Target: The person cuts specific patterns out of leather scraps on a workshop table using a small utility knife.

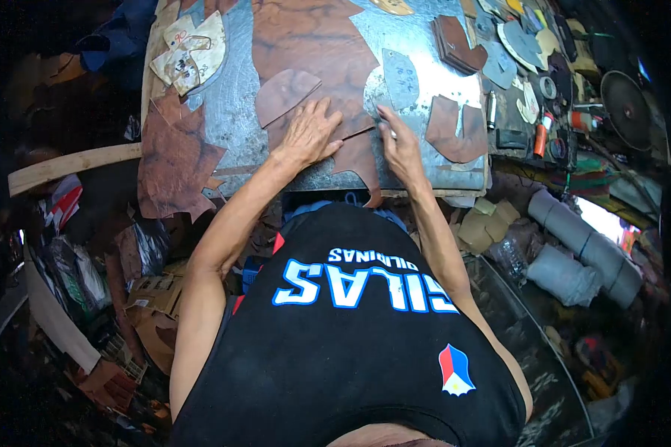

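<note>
A large brown leather piece (306, 41) with dark streaks lies over the middle of the metal-topped table. My left hand (306, 134) rests on it palm down, fingers spread, just below a cut leather piece with a rounded edge (279, 93). A thin dark line, a cut or an edge, runs from near my left thumb towards my right hand (400, 145). That hand is at the leather's right edge with its fingers curled. Something small and pale shows between them, too hidden to name. Beyond it lies a grey pattern piece with handwriting (401, 78).
Leather scraps (175, 156) hang over the table's left edge, below pale marked patterns (209, 45). Stacked brown leather pieces (455, 45) and a notched piece (455, 130) lie to the right. Further right are an orange bottle (540, 140) and cluttered tools. Grey rolls (585, 246) stand lower right.
</note>
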Demonstrator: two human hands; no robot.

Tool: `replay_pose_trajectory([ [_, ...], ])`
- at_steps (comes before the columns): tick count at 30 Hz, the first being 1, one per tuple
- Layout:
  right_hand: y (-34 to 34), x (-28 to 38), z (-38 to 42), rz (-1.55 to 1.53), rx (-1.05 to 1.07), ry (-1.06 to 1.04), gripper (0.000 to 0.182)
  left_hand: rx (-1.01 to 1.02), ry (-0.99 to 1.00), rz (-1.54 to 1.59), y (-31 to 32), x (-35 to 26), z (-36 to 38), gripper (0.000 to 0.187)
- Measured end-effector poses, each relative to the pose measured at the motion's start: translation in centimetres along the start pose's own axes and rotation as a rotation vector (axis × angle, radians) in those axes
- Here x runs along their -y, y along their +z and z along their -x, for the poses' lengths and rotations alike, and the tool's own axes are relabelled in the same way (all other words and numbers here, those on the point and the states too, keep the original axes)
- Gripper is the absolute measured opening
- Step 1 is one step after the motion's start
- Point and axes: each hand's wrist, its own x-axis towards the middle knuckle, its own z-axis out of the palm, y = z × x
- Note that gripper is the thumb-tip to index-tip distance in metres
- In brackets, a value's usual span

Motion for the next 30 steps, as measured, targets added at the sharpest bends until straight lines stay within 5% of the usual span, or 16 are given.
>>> replay_pose_trajectory([
  [4,0.3,0.4,0.2,0.058,0.165,-0.033,0.032,0.014,-0.017,-0.027,0.0,-0.5,-0.2,0.053],
  [8,1.0,-0.6,1.3,0.214,0.074,-0.188,0.035,0.006,-0.054,-0.027,0.0,-1.1,-0.2,0.053],
  [14,2.0,-0.2,0.9,0.355,0.066,-0.139,0.040,0.004,-0.190,-0.030,-2.1,-1.5,2.9,0.054],
  [30,2.1,-1.7,0.9,0.317,0.045,-0.265,0.036,-0.026,-0.213,-0.112,-0.5,-1.3,4.0,0.017],
])
